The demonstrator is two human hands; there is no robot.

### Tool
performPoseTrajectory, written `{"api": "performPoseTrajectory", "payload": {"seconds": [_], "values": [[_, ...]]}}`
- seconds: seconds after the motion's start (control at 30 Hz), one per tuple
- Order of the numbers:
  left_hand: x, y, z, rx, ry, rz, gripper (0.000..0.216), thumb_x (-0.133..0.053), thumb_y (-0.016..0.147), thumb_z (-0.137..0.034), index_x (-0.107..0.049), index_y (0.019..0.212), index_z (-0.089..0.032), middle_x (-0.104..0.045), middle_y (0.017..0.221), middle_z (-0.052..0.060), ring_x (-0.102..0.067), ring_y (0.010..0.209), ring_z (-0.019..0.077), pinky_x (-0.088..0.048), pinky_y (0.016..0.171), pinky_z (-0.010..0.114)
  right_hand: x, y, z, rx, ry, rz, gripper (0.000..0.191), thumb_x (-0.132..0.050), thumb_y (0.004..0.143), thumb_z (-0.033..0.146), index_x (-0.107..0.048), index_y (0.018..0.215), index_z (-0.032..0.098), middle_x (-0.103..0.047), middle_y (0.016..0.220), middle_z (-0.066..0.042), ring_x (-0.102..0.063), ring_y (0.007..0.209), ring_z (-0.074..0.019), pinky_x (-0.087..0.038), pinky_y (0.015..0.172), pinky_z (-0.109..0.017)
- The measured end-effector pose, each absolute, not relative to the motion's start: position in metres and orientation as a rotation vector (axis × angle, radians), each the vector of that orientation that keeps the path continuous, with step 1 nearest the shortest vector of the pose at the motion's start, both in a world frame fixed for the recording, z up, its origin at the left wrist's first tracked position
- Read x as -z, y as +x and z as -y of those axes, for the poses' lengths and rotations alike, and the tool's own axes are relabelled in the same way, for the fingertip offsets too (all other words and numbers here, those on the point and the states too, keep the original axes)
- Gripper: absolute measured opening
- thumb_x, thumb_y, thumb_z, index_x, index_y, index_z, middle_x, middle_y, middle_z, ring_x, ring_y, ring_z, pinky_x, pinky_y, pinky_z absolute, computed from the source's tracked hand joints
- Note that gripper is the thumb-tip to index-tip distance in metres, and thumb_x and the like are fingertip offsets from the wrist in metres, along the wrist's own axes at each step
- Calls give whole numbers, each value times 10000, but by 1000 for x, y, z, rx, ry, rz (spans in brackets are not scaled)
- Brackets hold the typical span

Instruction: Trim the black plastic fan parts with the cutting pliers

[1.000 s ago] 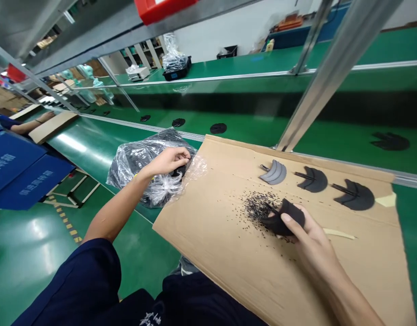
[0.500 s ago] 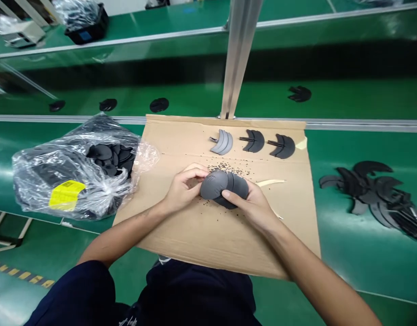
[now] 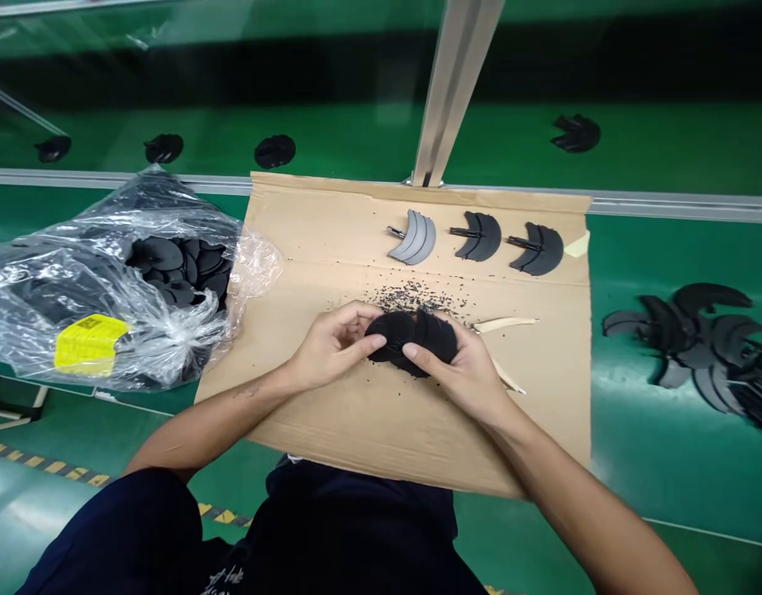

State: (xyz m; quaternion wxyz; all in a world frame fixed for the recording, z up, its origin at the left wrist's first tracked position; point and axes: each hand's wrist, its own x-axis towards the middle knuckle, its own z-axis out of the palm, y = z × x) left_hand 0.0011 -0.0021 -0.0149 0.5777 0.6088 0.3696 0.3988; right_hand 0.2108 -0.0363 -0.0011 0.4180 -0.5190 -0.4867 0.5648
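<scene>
Both hands meet over the middle of a cardboard sheet [image 3: 381, 421]. My left hand [image 3: 331, 347] and my right hand [image 3: 464, 372] are each closed on a stack of black round rubber pieces [image 3: 411, 339], thumbs on top. Black crumbs [image 3: 411, 296] lie scattered just behind the stack. Three crescent-shaped pieces [image 3: 477, 238] rest in a row at the far side of the cardboard, the left one grey. A clear plastic bag [image 3: 108, 281] of black pieces with a yellow label lies to the left.
A heap of black crescent offcuts [image 3: 697, 339] lies on the green bench at the right. Several black discs [image 3: 164, 147] sit on the green conveyor beyond a metal rail [image 3: 666, 205]. A slanted metal post [image 3: 452, 83] rises behind the cardboard.
My left hand left the plastic bag and joined my right hand on the stack of black pieces. The view swung down and centred on the cardboard.
</scene>
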Motion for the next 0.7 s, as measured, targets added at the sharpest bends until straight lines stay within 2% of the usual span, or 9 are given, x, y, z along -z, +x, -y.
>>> {"api": "performPoseTrajectory", "payload": {"seconds": [0.13, 0.27, 0.5, 0.7], "values": [[13, 3, 6, -997, 1450, -902, 263, -762, 873, -353, -649, 1008, -157, -666, 752, -8, -623, 648, 81, -506, 598, 169, -1, 208, 40, -1476, -1254, 1355, 417, -718, 868, 590, -638, 1025, 212, -617, 892, -18, -587, 821, -183, -522, 747, -300], [14, 3, 7, -974, 1544, -965, 229, -755, 876, -327, -660, 1015, -172, -550, 640, -62, -524, 551, 50, -427, 521, 145, -4, 208, 40, -1514, -1183, 1381, 437, -696, 906, 551, -634, 1179, 215, -664, 1042, -45, -627, 951, -205, -534, 858, -322], [16, 2, 11, -978, 1667, -1029, 205, -737, 888, -305, -660, 1030, -178, -489, 616, -74, -458, 515, 42, -380, 493, 147, 1, 205, 40, -1445, -1181, 1360, 400, -746, 877, 527, -678, 1142, 236, -712, 1049, -40, -670, 991, -225, -560, 877, -338], [15, 0, 11, -983, 1815, -1003, 219, -720, 897, -269, -669, 1088, -175, -512, 645, -62, -477, 548, 50, -420, 531, 149, 8, 204, 43, -1333, -1234, 1368, 402, -767, 850, 548, -698, 1102, 243, -729, 991, -34, -684, 924, -225, -571, 834, -337]]}}
